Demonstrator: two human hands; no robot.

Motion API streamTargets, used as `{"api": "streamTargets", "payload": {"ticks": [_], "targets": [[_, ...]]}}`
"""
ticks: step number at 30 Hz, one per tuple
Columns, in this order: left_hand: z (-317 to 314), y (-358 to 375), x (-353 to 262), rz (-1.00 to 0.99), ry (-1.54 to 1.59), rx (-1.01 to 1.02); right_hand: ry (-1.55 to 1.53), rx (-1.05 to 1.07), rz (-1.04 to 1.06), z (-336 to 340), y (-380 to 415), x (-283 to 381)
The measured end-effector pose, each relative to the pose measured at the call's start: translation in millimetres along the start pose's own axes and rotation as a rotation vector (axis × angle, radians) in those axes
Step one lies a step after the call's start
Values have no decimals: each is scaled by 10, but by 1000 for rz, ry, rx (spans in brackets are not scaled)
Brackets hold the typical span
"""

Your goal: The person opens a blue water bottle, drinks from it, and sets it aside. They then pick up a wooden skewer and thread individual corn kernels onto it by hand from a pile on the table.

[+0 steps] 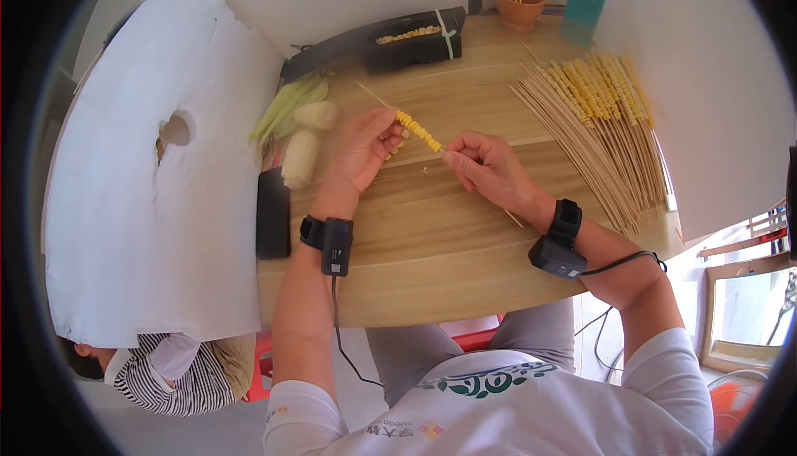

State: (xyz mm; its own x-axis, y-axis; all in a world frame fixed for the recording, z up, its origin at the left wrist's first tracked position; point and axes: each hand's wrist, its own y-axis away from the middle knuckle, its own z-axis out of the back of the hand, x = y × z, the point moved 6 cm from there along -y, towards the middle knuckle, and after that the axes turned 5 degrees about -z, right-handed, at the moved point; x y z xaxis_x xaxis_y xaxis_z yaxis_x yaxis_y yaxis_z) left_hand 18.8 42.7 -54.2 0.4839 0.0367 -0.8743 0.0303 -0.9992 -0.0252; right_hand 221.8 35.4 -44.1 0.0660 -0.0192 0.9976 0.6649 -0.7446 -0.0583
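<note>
A thin wooden skewer strung with yellow corn kernels (419, 131) slants between my hands above the table. My left hand (365, 145) is closed in a pinch at the upper end of the kernel row, and the bare tip sticks out beyond it. At the lower end of the row, my right hand (494, 170) pinches the skewer, whose tail comes out below the palm. A few loose kernels (397, 151) lie on the wood by my left fingers. Left of that hand are a stripped corn cob (300, 160), a shorter cob piece (315, 115) and green husks (286, 107).
Plain skewers (573, 145) and finished corn skewers (602, 91) lie at the right. Behind stand a black box with kernels (411, 53), a clay pot (519, 6) and a teal bottle (586, 8). A black case (272, 215) lies left. Another person (166, 373) sits beyond the white board (158, 232).
</note>
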Motion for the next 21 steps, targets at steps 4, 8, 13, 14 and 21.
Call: {"api": "streamTargets", "payload": {"ticks": [4,8,13,14,21], "targets": [[-58,17,-22,3,23,8,2,10,7,-13,6,26],[-100,35,-55,-22,47,14,17,11,8,-15,6,28],[-123,42,-51,-41,100,42,15,15,17,-25,14,52],[-127,40,-45,-45,112,39,10,17,13,-28,16,56],[-97,18,-58,-63,27,9,32,4,5,-26,18,106]]}}
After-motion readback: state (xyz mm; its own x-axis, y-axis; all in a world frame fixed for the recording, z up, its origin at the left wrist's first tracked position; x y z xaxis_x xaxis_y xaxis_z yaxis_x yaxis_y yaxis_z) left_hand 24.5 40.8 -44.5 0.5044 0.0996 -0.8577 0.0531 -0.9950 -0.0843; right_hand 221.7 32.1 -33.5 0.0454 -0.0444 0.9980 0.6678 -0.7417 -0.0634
